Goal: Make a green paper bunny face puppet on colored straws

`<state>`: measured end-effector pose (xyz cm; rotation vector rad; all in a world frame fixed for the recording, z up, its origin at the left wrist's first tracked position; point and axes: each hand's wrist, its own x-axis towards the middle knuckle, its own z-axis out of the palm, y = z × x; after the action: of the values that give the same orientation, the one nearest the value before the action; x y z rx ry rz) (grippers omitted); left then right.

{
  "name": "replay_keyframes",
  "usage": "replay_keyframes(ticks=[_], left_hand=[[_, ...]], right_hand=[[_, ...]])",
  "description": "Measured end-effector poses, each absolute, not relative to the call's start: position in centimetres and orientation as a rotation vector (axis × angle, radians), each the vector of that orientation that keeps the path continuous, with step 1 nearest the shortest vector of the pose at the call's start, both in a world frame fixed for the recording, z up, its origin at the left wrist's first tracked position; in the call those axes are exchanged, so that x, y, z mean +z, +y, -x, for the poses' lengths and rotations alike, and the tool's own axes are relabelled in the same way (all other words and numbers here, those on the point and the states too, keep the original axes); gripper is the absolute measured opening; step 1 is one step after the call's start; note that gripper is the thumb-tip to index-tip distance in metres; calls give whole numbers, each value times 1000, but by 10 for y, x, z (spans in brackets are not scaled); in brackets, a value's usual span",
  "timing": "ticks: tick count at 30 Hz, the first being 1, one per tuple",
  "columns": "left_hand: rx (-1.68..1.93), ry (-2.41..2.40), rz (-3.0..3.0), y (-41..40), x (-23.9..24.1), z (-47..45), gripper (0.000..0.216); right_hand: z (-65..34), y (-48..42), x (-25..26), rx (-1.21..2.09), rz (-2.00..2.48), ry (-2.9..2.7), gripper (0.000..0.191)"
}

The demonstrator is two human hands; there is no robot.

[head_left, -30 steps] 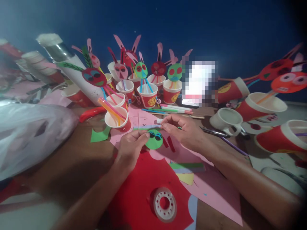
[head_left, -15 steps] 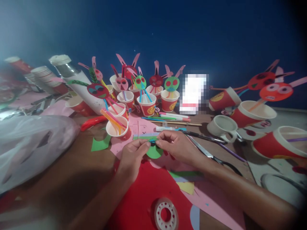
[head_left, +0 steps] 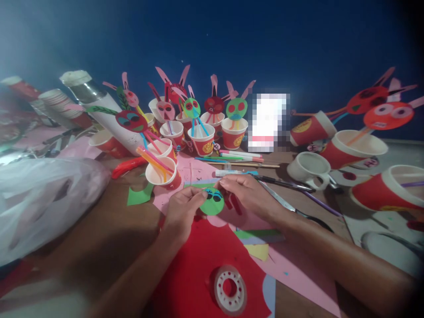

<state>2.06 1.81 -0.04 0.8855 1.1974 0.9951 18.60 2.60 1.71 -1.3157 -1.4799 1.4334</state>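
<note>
My left hand (head_left: 182,212) pinches the left edge of a round green paper face (head_left: 213,206) between thumb and fingers. Black and blue paper eye pieces (head_left: 214,194) lie across the upper part of this disc. Just beyond its upper right edge is my right hand (head_left: 248,194), fingers loosely bent and apart from the disc, with nothing visible in them. Under the right hand, dark red paper strips (head_left: 234,204) rest on pink paper (head_left: 298,269). Below the disc spreads a large red sheet (head_left: 195,269).
A tape roll (head_left: 230,289) lies on the red sheet. Scissors (head_left: 285,203), a black pen (head_left: 281,182) and a white mug (head_left: 308,170) are to the right. Red paper cups (head_left: 202,145) with paper faces on straws line the back. A plastic bag (head_left: 49,198) sits left.
My right hand has come off the green disc and moved slightly up and right. The disc now faces me more, showing both eye pieces. My left hand still holds it.
</note>
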Motion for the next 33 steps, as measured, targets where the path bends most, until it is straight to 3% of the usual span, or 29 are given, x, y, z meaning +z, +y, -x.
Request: replay_keyframes(ticks=[27, 33], left_hand=[[897, 1109, -958, 15, -4, -21, 15], [882, 1150, -950, 15, -6, -20, 17]], right_hand=[[-189, 29, 8, 1302, 1328, -1627, 19], [-191, 29, 9, 1095, 1224, -1561, 14]])
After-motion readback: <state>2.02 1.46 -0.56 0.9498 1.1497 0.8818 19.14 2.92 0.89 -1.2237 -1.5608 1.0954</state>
